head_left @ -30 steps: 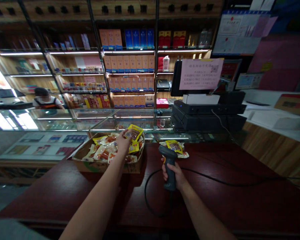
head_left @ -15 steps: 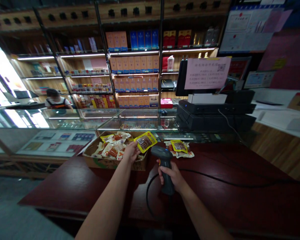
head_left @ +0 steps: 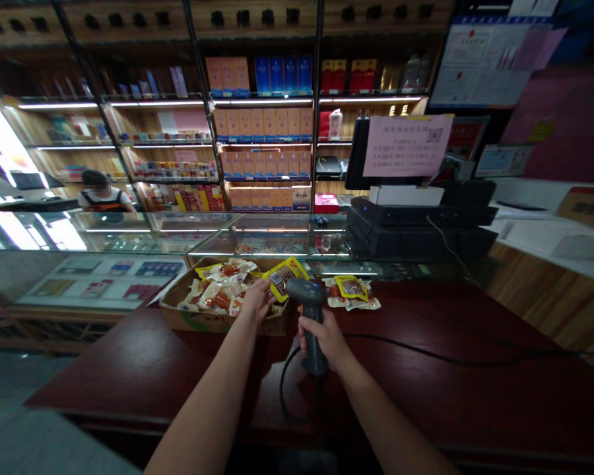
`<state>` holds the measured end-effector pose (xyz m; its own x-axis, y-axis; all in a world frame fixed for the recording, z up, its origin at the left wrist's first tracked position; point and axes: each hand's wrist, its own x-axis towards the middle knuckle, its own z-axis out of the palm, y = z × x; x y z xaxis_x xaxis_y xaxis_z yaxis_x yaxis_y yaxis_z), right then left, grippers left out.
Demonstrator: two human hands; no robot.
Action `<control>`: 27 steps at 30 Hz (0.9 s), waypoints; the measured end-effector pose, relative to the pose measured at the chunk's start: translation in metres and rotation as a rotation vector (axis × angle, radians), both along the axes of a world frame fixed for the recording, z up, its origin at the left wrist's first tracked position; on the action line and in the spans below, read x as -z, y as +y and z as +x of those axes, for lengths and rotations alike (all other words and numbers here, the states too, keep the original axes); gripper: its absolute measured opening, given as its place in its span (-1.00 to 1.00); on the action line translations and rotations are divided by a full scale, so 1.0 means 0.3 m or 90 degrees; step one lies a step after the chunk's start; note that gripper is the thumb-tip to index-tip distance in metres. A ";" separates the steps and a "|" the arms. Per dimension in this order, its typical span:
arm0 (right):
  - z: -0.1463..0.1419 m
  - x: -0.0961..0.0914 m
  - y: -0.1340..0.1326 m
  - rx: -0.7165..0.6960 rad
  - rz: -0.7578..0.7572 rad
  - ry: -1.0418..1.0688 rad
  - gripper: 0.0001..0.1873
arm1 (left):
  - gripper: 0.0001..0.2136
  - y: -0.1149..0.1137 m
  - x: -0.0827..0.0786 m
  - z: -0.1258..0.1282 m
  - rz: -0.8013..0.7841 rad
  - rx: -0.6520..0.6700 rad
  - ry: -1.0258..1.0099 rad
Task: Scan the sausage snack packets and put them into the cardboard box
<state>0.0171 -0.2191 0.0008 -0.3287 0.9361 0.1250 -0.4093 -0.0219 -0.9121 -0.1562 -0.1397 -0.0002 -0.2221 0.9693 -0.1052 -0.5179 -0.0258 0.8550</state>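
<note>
Between the fingers of my left hand (head_left: 258, 300) is a yellow-edged snack packet (head_left: 283, 277), held up over the right end of an open cardboard box (head_left: 188, 319). Inside that box lie several clear and yellow vacuum-sealed food packets (head_left: 220, 297). My right hand (head_left: 327, 335) wraps round the handle of a dark grey barcode scanner (head_left: 313, 330). The scanner's head points left and covers the packet's lower right edge in this view; whether they touch I cannot tell. To the right, a small pile of packets (head_left: 351, 293) lies on the table, a yellow one on top.
The dark red table (head_left: 426, 396) carries the scanner's black cable (head_left: 426, 351) off to the right. Behind stand a glass display counter (head_left: 272, 227) and a till with a monitor (head_left: 359, 158). A person (head_left: 103, 194) is at the far left, before lit shelves.
The scanner in my right hand has moved left, closer to the yellow packet, and now overlaps its edge. My left hand keeps the packet, slightly more tilted. The view has shifted a little.
</note>
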 end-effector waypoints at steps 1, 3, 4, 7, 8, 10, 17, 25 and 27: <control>0.000 0.000 0.001 -0.002 0.001 0.000 -0.69 | -0.86 -0.001 -0.001 0.003 0.006 -0.004 -0.001; 0.000 0.002 0.003 -0.004 0.003 0.001 -0.70 | -0.80 -0.004 -0.003 0.009 0.017 -0.014 -0.002; 0.000 0.004 0.004 -0.004 0.005 0.002 -0.71 | -0.79 -0.005 -0.003 0.012 0.020 -0.017 -0.001; 0.002 0.011 0.007 0.001 0.004 0.003 -0.71 | -0.79 -0.003 0.002 0.012 0.014 -0.016 0.003; 0.006 0.014 0.008 0.003 0.003 0.002 -0.70 | -0.81 0.000 0.004 0.009 0.009 -0.014 0.003; 0.021 0.019 0.009 0.013 -0.003 0.002 -0.68 | -0.87 0.006 0.008 0.001 0.002 -0.014 -0.001; 0.169 0.063 0.043 0.090 -0.037 0.003 -0.60 | -0.97 0.022 -0.023 0.031 0.037 -0.065 -0.015; 0.371 0.163 0.122 0.231 -0.035 0.085 -0.67 | -0.92 0.136 0.062 0.355 0.044 -0.113 0.084; 0.383 0.173 0.126 0.243 -0.020 0.109 -0.68 | -0.94 0.182 0.108 0.431 0.005 -0.134 0.141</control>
<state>0.1320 -0.1813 -0.0513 0.0659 0.9910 0.1165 -0.5389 0.1336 -0.8317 -0.0268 -0.0851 -0.0326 -0.4347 0.9002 -0.0249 -0.3010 -0.1191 0.9462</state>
